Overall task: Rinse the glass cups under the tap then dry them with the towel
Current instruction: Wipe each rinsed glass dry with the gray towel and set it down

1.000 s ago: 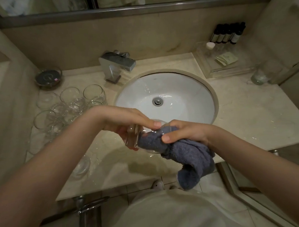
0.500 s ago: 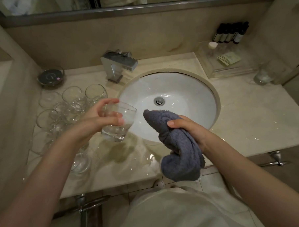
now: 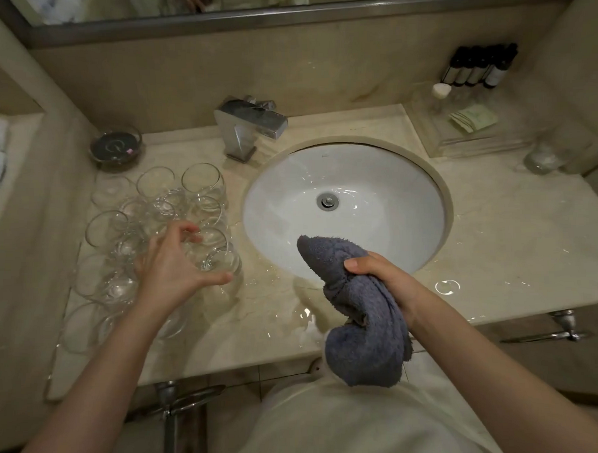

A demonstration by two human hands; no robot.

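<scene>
The glass cups (image 3: 160,212) stand in a bunch on the left side of the table (image 3: 497,238), left of the sink (image 3: 344,203). They are clear and round, so see-through that their edges are hard to tell apart. Most stand with the open side up.

The left hand (image 3: 176,262) is at the near right edge of the bunch. Its fingers (image 3: 188,231) are curled around one cup (image 3: 220,260) that stands on the table — the thumb is on the near side of it.

The right hand (image 3: 378,274) is in the lower middle of the frame, over the near rim of the sink. Its fingers are clamped on the towel (image 3: 360,319). The towel is dark blue-gray and fuzzy — one end pokes up over the sink and the rest hangs down in a lump.

The tap (image 3: 248,125) stands behind the sink, at upper middle. Shiny wet spots lie on the table near the sink.
</scene>
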